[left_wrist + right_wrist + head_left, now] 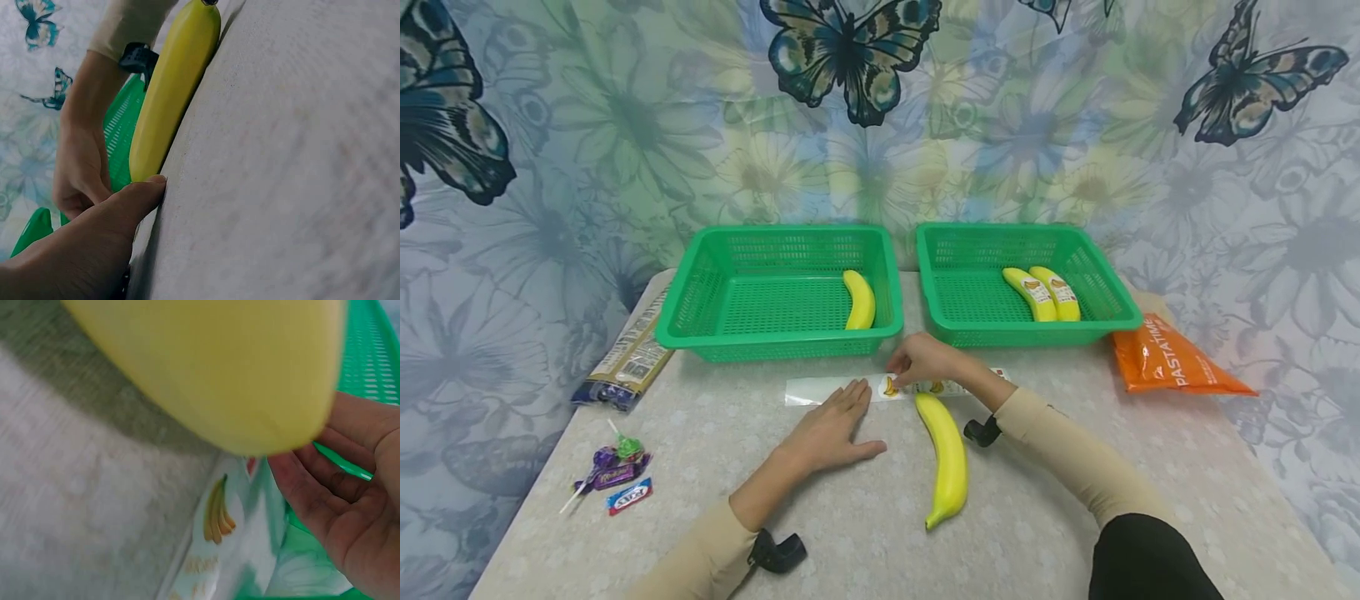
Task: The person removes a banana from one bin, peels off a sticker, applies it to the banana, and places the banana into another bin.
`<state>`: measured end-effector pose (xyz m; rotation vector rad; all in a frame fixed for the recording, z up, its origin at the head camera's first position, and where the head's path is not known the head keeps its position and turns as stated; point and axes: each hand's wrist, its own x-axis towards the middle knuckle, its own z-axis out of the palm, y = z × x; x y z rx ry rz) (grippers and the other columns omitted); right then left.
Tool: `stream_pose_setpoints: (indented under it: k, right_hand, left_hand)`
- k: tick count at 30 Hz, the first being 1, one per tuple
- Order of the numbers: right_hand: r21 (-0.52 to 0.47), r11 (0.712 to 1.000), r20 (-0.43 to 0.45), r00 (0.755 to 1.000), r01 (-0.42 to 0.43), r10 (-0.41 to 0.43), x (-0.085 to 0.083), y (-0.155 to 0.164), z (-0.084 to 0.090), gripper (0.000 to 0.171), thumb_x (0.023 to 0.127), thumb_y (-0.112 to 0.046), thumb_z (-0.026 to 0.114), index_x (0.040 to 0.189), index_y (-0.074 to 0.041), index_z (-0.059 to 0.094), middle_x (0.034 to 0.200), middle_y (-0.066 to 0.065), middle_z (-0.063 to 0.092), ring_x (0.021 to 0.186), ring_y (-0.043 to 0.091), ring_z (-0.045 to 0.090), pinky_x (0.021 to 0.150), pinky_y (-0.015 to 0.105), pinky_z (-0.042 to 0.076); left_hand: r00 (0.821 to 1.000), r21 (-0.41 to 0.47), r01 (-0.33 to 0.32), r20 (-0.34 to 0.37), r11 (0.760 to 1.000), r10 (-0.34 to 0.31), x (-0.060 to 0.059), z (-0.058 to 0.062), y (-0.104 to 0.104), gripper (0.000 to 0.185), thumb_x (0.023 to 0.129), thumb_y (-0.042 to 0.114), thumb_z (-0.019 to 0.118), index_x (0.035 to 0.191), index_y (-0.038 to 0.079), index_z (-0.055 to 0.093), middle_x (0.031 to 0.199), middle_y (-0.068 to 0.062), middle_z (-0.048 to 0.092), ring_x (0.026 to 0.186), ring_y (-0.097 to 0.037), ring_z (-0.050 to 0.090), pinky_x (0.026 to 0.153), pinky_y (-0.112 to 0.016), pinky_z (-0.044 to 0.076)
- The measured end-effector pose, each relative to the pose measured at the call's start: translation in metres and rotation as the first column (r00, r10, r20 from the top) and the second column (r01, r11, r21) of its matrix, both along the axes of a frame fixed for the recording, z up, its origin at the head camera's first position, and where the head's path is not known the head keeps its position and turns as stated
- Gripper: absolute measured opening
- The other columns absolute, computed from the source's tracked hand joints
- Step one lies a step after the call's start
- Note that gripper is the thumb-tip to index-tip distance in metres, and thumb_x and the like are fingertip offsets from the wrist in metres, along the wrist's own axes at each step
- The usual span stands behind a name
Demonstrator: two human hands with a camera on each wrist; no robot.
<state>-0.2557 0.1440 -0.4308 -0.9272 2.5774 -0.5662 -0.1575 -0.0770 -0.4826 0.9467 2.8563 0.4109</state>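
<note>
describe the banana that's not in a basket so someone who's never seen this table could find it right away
Start at the two green baskets side by side at the back of the table. In front of the gap between them lies a sticker strip, and just below it, beside the right hand, is the loose banana. Unlike the other three, it lies on the bare table.

The left hand (75, 256) lay flat on the counter (281, 162), thumb tip touching a yellow banana (172, 94). Beyond, the right hand (78, 169) curled, perhaps pinching something, near a green basket (122, 134).
</note>
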Motion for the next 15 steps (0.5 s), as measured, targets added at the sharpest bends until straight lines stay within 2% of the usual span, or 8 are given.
stream_pose_setpoints:
  k: [9,15]
  right_hand:
    - [0.04,0.999,-0.03,1.0,0.001,0.0,-0.002,-0.009,-0.0042,0.025,0.081,-0.017,0.079,0.104,-0.008,0.077,0.095,0.003,0.077,0.084,0.011,0.069,0.075,0.02,0.055]
    - [0.014,1.0,-0.047,0.999,0.0,0.001,-0.0005,-0.0078,-0.0066,0.019,0.082,-0.015,0.078,0.1,-0.01,0.078,0.095,0.002,0.077,0.085,0.01,0.07,0.075,0.02,0.056]
  left_hand:
    - [1.0,-0.005,0.007,-0.007,1.0,-0.007,-0.0004,-0.0009,0.0011,0.095,0.089,0.066,0.053,0.15,-0.003,0.031,0.158,-0.019,0.029,0.149,-0.03,0.026,0.122,-0.041,0.025]
    - [1.0,0.002,0.009,-0.001,1.0,-0.009,0.0003,-0.0005,-0.0001,0.094,0.089,0.065,0.053,0.15,-0.004,0.032,0.158,-0.019,0.03,0.149,-0.031,0.026,0.122,-0.042,0.025]
